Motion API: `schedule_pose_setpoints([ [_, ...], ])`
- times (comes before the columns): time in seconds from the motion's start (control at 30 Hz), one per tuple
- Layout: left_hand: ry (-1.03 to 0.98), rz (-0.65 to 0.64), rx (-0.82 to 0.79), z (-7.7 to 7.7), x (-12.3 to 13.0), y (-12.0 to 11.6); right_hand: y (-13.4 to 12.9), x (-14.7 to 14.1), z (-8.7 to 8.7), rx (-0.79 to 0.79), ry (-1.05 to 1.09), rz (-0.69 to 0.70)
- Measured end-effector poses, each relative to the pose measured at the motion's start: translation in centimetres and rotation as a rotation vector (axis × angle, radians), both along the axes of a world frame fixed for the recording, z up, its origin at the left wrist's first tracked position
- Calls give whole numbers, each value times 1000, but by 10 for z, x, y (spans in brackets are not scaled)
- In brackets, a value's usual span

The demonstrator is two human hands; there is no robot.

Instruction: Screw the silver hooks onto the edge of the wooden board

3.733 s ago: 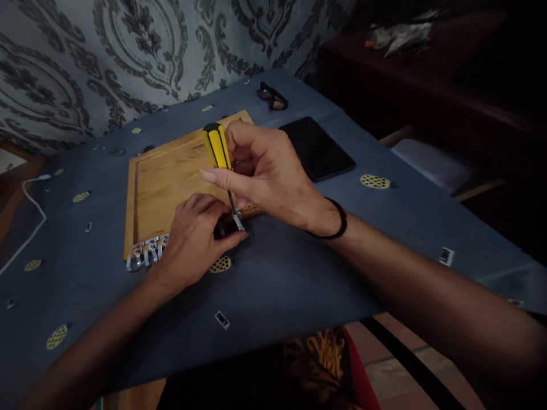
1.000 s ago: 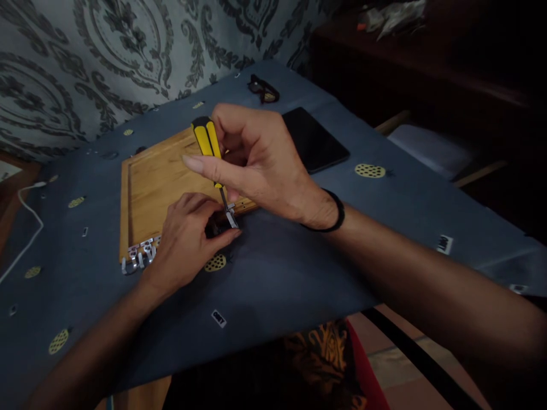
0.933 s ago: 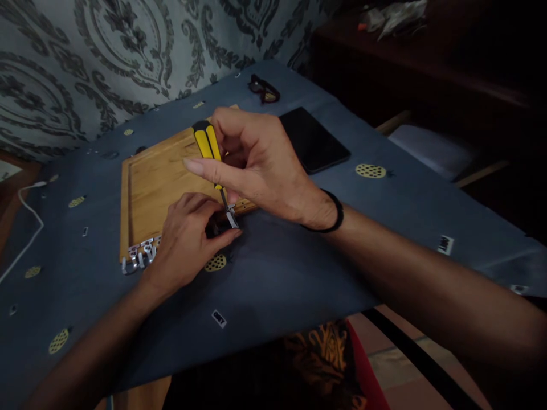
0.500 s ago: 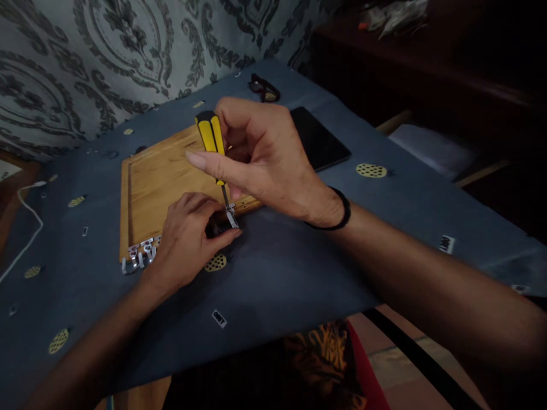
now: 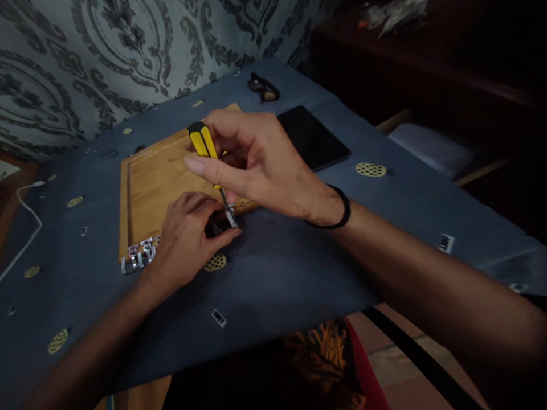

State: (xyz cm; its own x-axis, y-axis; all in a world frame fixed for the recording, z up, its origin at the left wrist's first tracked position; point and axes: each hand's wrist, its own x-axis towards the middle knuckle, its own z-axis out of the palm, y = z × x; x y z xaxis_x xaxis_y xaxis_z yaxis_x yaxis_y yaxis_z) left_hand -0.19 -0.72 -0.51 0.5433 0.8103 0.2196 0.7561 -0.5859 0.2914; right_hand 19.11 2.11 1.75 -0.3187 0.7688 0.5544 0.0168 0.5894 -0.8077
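A wooden board with a raised rim (image 5: 154, 176) lies on the cloth-covered table. Shiny metal hooks (image 5: 141, 253) are fixed along its near edge at the left. My left hand (image 5: 188, 236) pinches another metal hook (image 5: 231, 218) between thumb and finger at that edge, farther right. Gripped in my right hand (image 5: 265, 162) is a yellow and black screwdriver (image 5: 204, 142), tilted, with its tip down at this hook. Whether a screw sits under the tip is too small to tell. Small dark holes show in the edge just right of the hook.
A black tablet (image 5: 314, 136) lies behind my right hand, and dark-framed glasses (image 5: 264, 87) rest farther back. A white cable (image 5: 32, 213) runs along the left side. The blue tablecloth (image 5: 290, 273) carries pineapple prints. A patterned wall (image 5: 123, 57) borders the table's far side.
My right hand has turned and lowered slightly, and the screwdriver's handle leans farther left. My left hand stays in place on the hook.
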Motion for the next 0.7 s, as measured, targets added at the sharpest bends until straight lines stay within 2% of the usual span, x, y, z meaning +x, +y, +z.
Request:
schedule_pose_setpoints([
  [0.23,-32,-23,-25,1,0,1,1,-1,0,87,15,28],
  [0.43,-21,-3,-26,1,0,0,3,-5,-4,79,24,-125],
  [0.6,5,-2,-5,0,0,0,4,-4,-2,218,119,-240],
  [0.7,0,-9,-7,0,-1,0,3,-3,0,203,77,-262],
])
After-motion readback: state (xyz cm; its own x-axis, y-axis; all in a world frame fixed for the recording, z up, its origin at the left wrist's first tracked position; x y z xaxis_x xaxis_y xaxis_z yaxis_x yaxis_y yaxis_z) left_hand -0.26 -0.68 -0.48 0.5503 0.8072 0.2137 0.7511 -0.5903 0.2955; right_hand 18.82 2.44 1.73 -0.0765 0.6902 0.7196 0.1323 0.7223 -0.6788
